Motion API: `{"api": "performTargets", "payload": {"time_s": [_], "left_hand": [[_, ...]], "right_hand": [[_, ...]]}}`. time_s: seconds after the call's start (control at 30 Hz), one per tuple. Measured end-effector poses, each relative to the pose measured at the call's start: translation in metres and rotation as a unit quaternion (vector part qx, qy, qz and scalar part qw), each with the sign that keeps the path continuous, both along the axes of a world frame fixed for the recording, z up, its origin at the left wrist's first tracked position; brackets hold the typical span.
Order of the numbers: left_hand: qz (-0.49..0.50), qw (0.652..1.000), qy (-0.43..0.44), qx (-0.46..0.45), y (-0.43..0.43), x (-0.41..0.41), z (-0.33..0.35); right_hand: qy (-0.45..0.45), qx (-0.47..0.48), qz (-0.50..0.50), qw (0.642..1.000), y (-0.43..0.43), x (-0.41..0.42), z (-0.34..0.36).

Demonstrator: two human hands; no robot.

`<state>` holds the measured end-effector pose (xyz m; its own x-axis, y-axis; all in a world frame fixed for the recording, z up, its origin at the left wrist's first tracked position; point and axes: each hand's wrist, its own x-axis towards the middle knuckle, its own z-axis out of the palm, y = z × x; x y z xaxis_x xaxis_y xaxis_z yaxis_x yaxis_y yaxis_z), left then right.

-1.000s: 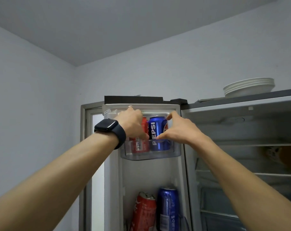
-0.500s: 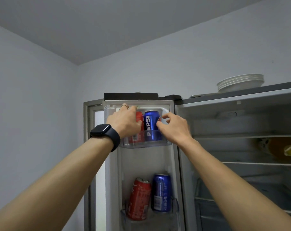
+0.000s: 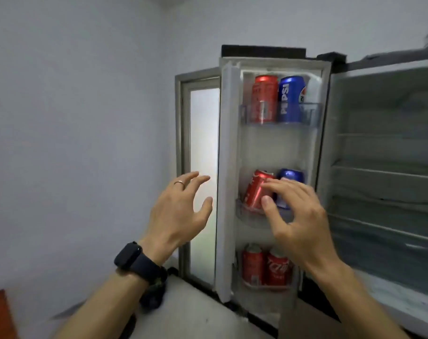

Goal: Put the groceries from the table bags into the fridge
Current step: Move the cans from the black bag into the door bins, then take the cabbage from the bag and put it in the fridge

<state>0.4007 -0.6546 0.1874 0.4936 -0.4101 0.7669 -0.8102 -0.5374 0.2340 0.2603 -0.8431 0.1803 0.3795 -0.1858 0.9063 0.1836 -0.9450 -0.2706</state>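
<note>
We are judging the job well along: in the white fridge door [image 3: 229, 167], clear plastic bins [image 3: 311, 113] are holding smooth cylindrical cans, an upright red can [image 3: 264, 99] beside a glossy blue Pepsi can [image 3: 290, 99] on top, a tilted red can [image 3: 254, 192] midway. Our left hand [image 3: 181, 211] is hanging spread, empty; our right hand [image 3: 298, 216] is hovering splayed at the tilted red can, touch unclear; no bags are showing

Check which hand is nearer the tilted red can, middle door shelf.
Right. The right hand overlaps the tilted red can from the front; the left hand hovers left of it, past the door edge.
</note>
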Motion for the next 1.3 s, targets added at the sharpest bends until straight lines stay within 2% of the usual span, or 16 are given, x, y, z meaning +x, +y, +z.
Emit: {"api": "performTargets", "payload": {"time_s": [0.2,0.4,0.63,0.83,1.0,1.13,1.3], "left_hand": [[0.095,0.984,0.116,0.099,0.129,0.006,-0.14],[0.228,0.939,0.181,0.182,0.293,-0.009,-0.215],[0.333,0.891,0.241,0.191,0.515,-0.035,-0.272],[0.399,0.841,0.311,0.189,0.674,-0.049,-0.305],[0.432,0.814,0.351,0.164,0.752,-0.035,-0.321],[0.434,0.808,0.372,0.146,0.791,-0.007,-0.337],[0.439,0.801,0.381,0.146,0.834,0.054,-0.355]], "right_hand": [[0.191,0.026,0.078,0.978,0.098,0.028,-0.126],[0.32,-0.005,0.152,0.935,0.243,0.071,-0.217],[0.385,-0.047,0.23,0.893,0.452,0.105,-0.287],[0.414,-0.057,0.32,0.851,0.604,0.126,-0.314],[0.441,-0.062,0.358,0.821,0.69,0.152,-0.322],[0.451,-0.076,0.369,0.809,0.736,0.186,-0.328],[0.47,-0.039,0.403,0.784,0.78,0.244,-0.34]]}}
